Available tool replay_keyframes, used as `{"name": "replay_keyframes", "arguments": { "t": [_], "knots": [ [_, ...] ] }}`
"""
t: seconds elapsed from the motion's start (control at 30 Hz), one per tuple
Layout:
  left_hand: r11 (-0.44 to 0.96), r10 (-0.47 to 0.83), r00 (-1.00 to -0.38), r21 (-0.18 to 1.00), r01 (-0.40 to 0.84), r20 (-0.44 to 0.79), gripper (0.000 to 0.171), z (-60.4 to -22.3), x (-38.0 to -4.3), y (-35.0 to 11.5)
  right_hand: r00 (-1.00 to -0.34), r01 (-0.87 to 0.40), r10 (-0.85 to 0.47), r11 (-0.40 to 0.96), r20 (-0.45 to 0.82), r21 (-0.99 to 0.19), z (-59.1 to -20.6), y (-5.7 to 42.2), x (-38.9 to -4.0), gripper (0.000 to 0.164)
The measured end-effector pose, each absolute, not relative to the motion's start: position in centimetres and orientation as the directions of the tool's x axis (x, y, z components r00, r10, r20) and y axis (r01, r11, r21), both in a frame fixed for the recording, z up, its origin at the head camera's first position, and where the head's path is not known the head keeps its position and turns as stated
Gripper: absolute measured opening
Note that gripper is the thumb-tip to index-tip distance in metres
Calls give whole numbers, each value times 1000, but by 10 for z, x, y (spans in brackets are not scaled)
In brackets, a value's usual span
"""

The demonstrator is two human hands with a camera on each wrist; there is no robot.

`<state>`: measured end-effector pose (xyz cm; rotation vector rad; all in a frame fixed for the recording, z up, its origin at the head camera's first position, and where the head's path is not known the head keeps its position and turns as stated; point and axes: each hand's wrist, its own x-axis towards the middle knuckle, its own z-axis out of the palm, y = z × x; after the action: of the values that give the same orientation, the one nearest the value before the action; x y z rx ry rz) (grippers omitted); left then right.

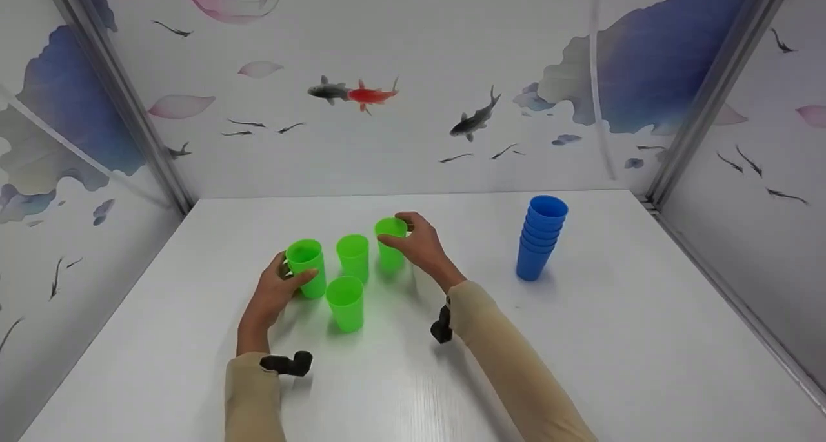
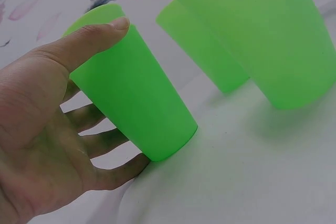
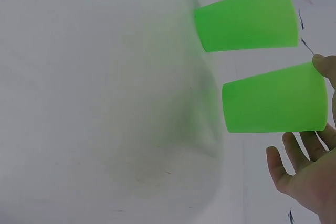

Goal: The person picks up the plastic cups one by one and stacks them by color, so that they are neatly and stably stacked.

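My left hand (image 1: 272,295) holds the leftmost green cup (image 1: 312,278), thumb across the near side by the rim and fingers round its left side. In the left wrist view that cup (image 2: 131,93) stands upright on the table. At the far right of the green group, my right hand (image 1: 423,247) grips another green cup (image 1: 391,255) near its rim, between thumb and fingers. The right wrist view shows the thumb at the rim of this cup (image 3: 275,100) and some fingers spread below. Between the hands stand a back green cup (image 1: 353,261) and a front green cup (image 1: 346,306).
A stack of several nested blue cups (image 1: 533,255) stands at the right on the white table (image 1: 413,377). White panels printed with fish and petals enclose the table at the back (image 1: 413,151) and both sides.
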<state>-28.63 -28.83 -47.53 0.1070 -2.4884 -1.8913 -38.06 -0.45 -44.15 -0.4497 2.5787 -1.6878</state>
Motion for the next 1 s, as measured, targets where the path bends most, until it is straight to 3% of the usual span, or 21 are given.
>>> {"name": "replay_keyframes", "arguments": {
  "t": [0.5,1.0],
  "knots": [
    [238,-56,-998,971,-38,-25,87,-474,-285,-287,-924,-309,-325,332,200,-891,-398,-10,-374,69],
    [260,-51,-998,964,-45,-32,89,-472,-283,-287,-885,-375,-400,313,237,-872,-356,-45,-360,69]
  ]
}}
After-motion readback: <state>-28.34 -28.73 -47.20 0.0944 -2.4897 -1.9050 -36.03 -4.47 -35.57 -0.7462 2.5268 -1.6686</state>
